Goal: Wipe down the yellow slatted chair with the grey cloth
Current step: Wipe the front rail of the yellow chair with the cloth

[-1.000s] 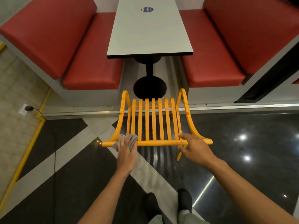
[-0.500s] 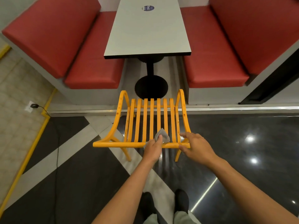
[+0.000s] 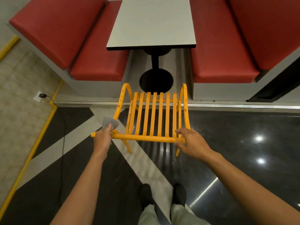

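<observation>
- Chair [image 3: 153, 114]: yellow, slatted, standing on the dark glossy floor [image 3: 243, 151] just in front of the person's feet. Beyond it are a white table [image 3: 152, 30] and red benches [image 3: 97, 72] on both sides.
- Nearest part of the chair is a round rail [image 3: 146, 137]. Its long axis runs left-right across the view, and the slats [image 3: 167, 114] run away from the person.
- Cloth [image 3: 109, 122]: grey, bunched, at the far left end of the rail, just beside the curved left side frame [image 3: 121, 103]. A loose flap sticks up past the fingertips.
- Left hand [image 3: 102, 140]: fingers curled round the cloth, holding it at the rail's left end. I can't tell whether the cloth is pressed on the rail or just off it, because the hand hides the contact.
- Right hand [image 3: 191, 143]: no cloth. It is at the right end of the rail, with the thumb on the near side and the fingers reaching over the top. Looks like a light pinch to steady the chair.
- Key relation: the whole rail lies to the right of the cloth, between the two hands. My guess for the next stroke is a left-to-right pass along the rail's axis, or a turn up the left side frame next to the cloth.
- The left hand does the wiping and the right braces.
- Risk: a sideways push could make the chair skid on the slick floor if the right hand lets go.
</observation>
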Tool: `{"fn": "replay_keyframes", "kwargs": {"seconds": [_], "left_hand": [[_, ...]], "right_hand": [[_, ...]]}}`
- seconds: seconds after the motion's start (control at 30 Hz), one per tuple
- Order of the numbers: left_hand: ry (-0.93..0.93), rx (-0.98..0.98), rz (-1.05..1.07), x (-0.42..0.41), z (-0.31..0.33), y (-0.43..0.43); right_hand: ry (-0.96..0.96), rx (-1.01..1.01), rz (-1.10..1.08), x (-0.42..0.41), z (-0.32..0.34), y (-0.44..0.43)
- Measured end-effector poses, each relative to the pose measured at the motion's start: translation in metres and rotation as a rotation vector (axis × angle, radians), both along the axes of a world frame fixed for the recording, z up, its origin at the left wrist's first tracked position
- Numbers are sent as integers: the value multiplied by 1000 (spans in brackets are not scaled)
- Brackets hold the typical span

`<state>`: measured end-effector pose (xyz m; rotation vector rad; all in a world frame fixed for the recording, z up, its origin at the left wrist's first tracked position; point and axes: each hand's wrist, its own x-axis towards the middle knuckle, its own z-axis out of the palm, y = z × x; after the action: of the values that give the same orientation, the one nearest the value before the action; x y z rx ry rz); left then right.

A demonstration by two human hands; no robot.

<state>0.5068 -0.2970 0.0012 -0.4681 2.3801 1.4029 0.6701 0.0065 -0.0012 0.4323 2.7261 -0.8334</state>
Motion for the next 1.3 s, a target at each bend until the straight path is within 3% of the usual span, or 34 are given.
{"fn": "replay_keyframes", "kwargs": {"seconds": [0.2, 0.47, 0.7, 0.83, 1.03, 1.17, 1.3], "left_hand": [[-36, -179, -186, 28, -44, 28], [33, -63, -207, 88, -56, 96], [-46, 30, -321, 128, -44, 153], [-222, 205, -163, 142, -38, 170], [-302, 526, 91, 136, -11, 142], [-216, 537, 237, 99, -6, 95], [-80, 283, 216, 67, -4, 72]], "right_hand": [[5, 1, 11, 0, 0, 3], [8, 0, 9, 3, -4, 5], [29, 4, 7, 6, -4, 9], [86, -53, -19, 9, 1, 12], [145, -94, -45, 12, 10, 26], [138, -82, -57, 18, 11, 39], [98, -50, -38, 28, 5, 48]]}}
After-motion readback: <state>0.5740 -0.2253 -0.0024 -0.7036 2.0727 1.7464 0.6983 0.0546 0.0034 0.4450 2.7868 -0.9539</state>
